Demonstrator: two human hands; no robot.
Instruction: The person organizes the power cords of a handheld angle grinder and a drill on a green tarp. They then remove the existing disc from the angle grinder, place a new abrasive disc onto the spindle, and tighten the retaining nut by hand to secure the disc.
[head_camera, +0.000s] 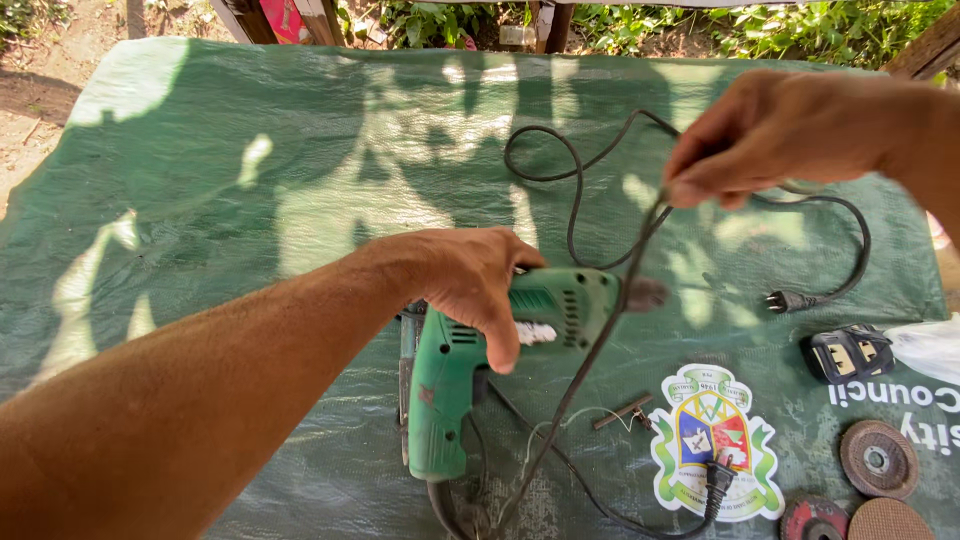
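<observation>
**Green electric drill gripped on the tarp, its cord pinched taut**

Green electric drill (500, 350), a moulded plastic body with ribbed vents, is lying on a woven green tarp (200, 180) under the left hand (475, 285), which is clasping it from above at the top of the handle. The right hand (780, 130) is hovering up and beyond that grip, pinching the black power cord (590, 350) between fingertips; the rubbery cord is running straight down past the dark chuck (645, 293) and below the handle. Beyond the pinch, a second black cord (570, 190) is looping loosely and ending in a plug (785, 300).

Right of the grip, a black-and-yellow block (850, 352), round abrasive discs (878, 458) and a small chuck key (622, 411) are crowding the tarp; left of it the cloth is lying open.

The handle's base is being cut off by the frame edge, and the drill's underside is staying hidden.
</observation>
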